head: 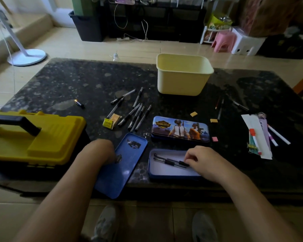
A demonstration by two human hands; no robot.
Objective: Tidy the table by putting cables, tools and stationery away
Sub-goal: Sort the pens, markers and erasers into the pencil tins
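Observation:
An open blue pencil tin [157, 173] lies at the table's near edge with two or three black pens [170, 161] inside. My right hand [202, 160] curls over the pens' right ends and pinches them inside the tin. The tin's blue lid [122, 165] lies upside down to the left, overhanging the edge. My left hand [101, 152] grips the lid's left rim. Several more black pens [135, 112] lie scattered in the middle of the table. A second, closed picture tin [180, 128] sits just beyond the open one.
A yellow toolbox [33, 137] stands at the left edge. A pale yellow tub [182, 74] stands at the back. A battery [79, 103], small erasers [193, 114], a pencil [217, 103], and markers with paper strips [259, 137] at the right also lie on the dark stone table [68, 81].

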